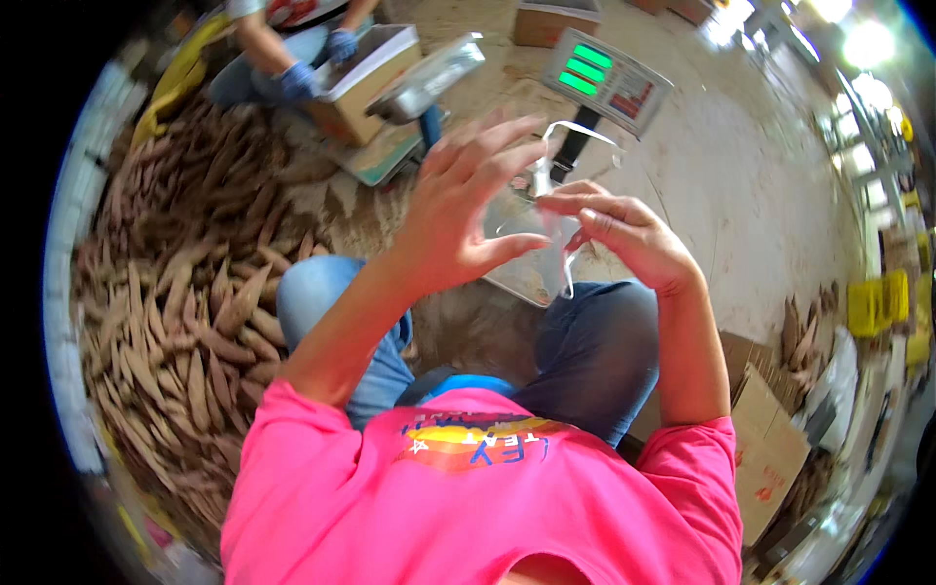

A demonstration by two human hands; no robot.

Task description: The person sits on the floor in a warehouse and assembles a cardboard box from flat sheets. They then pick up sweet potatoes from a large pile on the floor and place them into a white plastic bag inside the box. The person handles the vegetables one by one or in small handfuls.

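Note:
My right hand (pixel 629 234) pinches a thin, pale item with white loops (pixel 567 270) between thumb and fingers. Blur hides exactly what it is; one loop rises above the fingers and another hangs below. To its left, my left hand (pixel 468 197) is raised with thumb and fingers spread, and nothing shows in its grasp. Under both hands lies the metal platform of a weighing scale (pixel 512 274), in front of my knees. Its display head (pixel 607 80), with lit green panels, stands beyond on a dark post.
Heaped sweet potatoes (pixel 190 329) cover the floor at left. Another person's gloved hands (pixel 300 79) are at a lined cardboard box (pixel 373 95) on a second scale (pixel 387 157). Flattened cardboard (pixel 768 446) and a yellow crate (pixel 877 303) are at right; another box (pixel 556 25) stands far ahead.

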